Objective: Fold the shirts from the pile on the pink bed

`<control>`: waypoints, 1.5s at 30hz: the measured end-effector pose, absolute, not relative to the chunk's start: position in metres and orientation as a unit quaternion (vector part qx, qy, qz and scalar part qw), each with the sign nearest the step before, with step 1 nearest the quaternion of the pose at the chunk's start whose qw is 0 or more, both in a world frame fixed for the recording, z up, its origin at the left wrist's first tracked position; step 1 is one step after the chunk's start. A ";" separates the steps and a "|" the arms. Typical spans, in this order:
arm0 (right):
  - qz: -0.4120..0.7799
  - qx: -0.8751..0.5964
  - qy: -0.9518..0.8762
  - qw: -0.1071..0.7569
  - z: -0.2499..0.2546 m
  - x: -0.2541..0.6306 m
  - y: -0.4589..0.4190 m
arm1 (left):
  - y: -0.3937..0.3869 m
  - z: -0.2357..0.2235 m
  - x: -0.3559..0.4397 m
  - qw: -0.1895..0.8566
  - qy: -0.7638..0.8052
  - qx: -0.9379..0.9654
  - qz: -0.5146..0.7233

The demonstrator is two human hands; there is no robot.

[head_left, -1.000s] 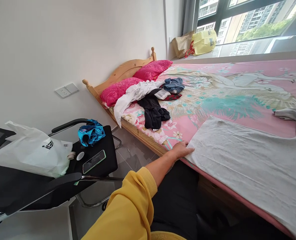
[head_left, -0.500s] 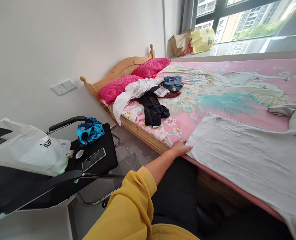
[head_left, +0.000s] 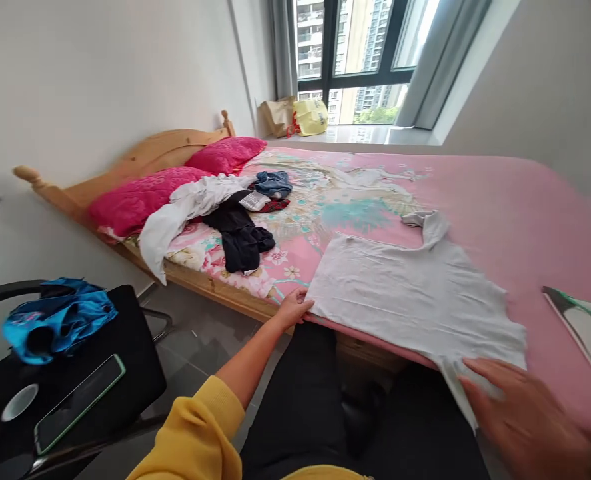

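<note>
A light grey long-sleeved shirt (head_left: pixel 395 283) lies spread flat near the bed's front edge. One sleeve is bunched at the far side, while the other hangs over the near edge. My left hand (head_left: pixel 294 311) is at the left corner of the shirt's hem, thumb and fingers closed on the cloth. Over the near sleeve, at lower right, hovers my right hand (head_left: pixel 530 417). It is blurred, its thumb and fingers apart, with nothing seen in it.
A heap of clothes, including black garment (head_left: pixel 240 237) and white garment (head_left: pixel 200 197), lies by the pink pillows (head_left: pixel 145 197). A black chair (head_left: pixel 140 353) at left holds a phone (head_left: pixel 80 403) and blue fabric (head_left: pixel 60 317). A white-and-green item (head_left: pixel 582 327) is at right.
The view has swung right, bringing the whole shirt and my right hand into sight. My left hand stays at the shirt's hem corner.
</note>
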State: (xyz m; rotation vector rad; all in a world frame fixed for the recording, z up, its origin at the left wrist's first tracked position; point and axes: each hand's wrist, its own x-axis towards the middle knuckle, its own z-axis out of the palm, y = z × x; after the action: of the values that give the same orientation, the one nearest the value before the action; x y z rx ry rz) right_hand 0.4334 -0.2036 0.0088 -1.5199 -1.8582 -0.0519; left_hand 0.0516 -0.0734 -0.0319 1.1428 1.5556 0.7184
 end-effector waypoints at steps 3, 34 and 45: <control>-0.031 -0.613 -0.720 0.323 -0.033 0.440 -0.192 | -0.072 -0.034 0.051 0.526 0.645 0.462 0.307; 0.112 -0.526 -0.811 0.231 -0.006 0.358 -0.069 | -0.014 -0.012 0.135 0.123 0.430 0.876 0.184; 0.093 -0.796 -0.598 -0.027 -0.032 0.473 0.060 | 0.094 -0.024 0.137 0.055 0.642 0.764 0.028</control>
State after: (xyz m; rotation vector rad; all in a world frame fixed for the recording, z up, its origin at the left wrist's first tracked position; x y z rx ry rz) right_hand 0.4730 0.0596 -0.0321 -2.5432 -1.9121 0.2976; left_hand 0.1366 0.0943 -0.0236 2.3211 1.9483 0.0837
